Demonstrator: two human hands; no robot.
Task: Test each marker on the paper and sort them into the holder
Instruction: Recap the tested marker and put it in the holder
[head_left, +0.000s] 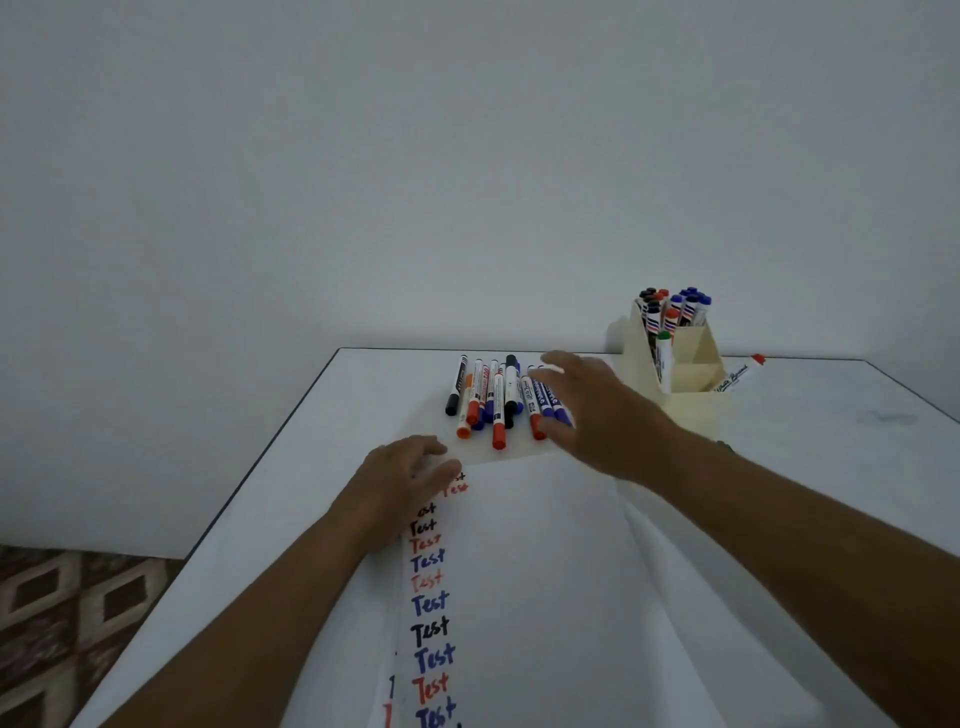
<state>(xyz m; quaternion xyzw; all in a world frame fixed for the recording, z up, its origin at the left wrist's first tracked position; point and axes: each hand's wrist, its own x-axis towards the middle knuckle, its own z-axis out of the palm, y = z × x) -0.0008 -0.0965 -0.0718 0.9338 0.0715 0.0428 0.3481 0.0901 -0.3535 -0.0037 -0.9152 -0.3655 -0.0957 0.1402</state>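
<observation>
Several markers (491, 397) with black, red, orange and blue caps lie side by side at the far end of the white paper (545, 571). My right hand (587, 410) hovers over the right end of that row, fingers spread and holding nothing, covering part of the blue markers. My left hand (410, 478) rests flat on the paper's upper left, over the top of a column of "Test" words written in black, red and blue. A cream holder (685, 374) at the back right has several markers standing in it.
A red-capped marker (740, 373) sticks out at a slant on the holder's right side. The white table (831, 441) meets a plain wall behind; its left edge drops to a patterned floor (78, 613).
</observation>
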